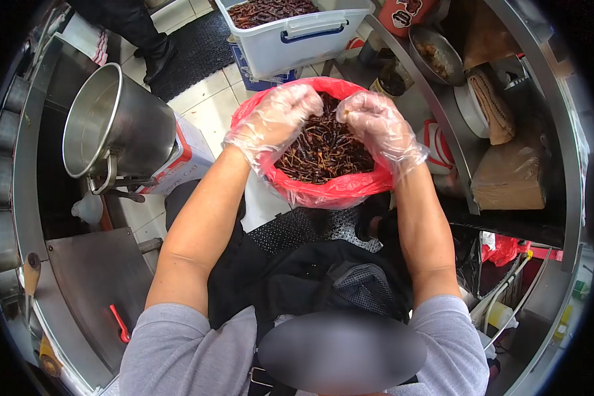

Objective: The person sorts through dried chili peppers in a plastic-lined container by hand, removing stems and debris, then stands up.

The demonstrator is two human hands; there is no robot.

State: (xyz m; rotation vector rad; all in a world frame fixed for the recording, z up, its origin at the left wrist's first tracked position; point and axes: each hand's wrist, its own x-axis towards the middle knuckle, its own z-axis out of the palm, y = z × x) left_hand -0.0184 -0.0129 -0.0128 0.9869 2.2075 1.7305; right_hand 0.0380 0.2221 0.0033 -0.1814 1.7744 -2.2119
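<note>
A red plastic bag [340, 191] stands wide open in front of me, filled with dark dried chillies [327, 152] with pale stems. Both my hands wear clear plastic gloves. My left hand [280, 115] is over the bag's left side, its fingers curled into a pinch. Opposite it, my right hand [379, 125] is closed in a similar pinch over the right side, with a tiny yellowish bit at its fingertips. The two hands are a short gap apart. Whatever lies within the fingers is too small or hidden to name.
Beyond the bag is a clear plastic tub [310, 49] holding more dried chillies. A large steel pot [122, 129] sits on a box at left. Shelves at right carry a metal bowl [435, 56] and a cardboard box [511, 178]. Another person's leg [125, 23] shows at top left.
</note>
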